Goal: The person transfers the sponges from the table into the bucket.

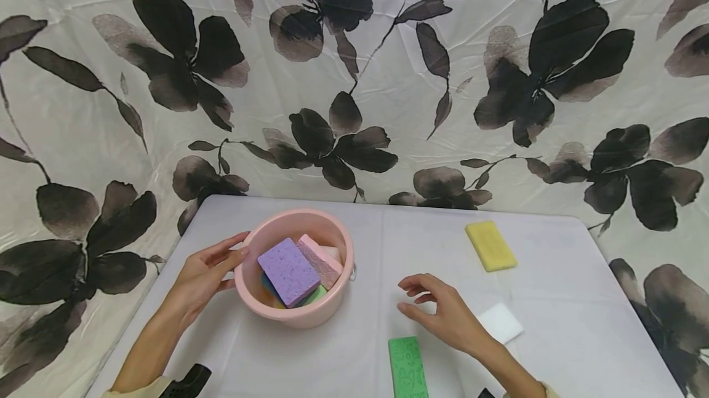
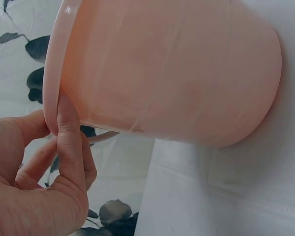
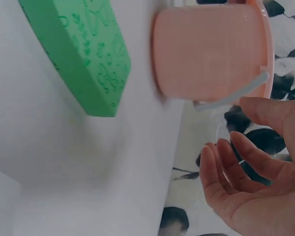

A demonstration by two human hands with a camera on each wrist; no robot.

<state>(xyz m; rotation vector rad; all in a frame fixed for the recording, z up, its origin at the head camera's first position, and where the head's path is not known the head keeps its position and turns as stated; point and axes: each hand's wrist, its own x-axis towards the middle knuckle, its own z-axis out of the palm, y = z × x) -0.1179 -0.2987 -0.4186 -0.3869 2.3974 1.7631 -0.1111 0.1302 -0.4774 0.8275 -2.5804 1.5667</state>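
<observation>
the left hand [image 1: 202, 272] pinches the pink bucket [image 1: 310, 319] between nine and ten o'clock on its rim, while the right hand [image 1: 440, 309] hangs above the white table [image 1: 365, 349] with nothing in its grip, fingers loosely bent and thumb apart. the step looks like gathering sponges into the bucket, where a purple sponge [image 1: 289, 270] lies tilted; the next move probably calls for pinching the green sponge [image 1: 408, 367] at the right hand's seven o'clock, the white pad [image 1: 501, 322] at three, or the yellow sponge [image 1: 491, 246] between one and two.
</observation>
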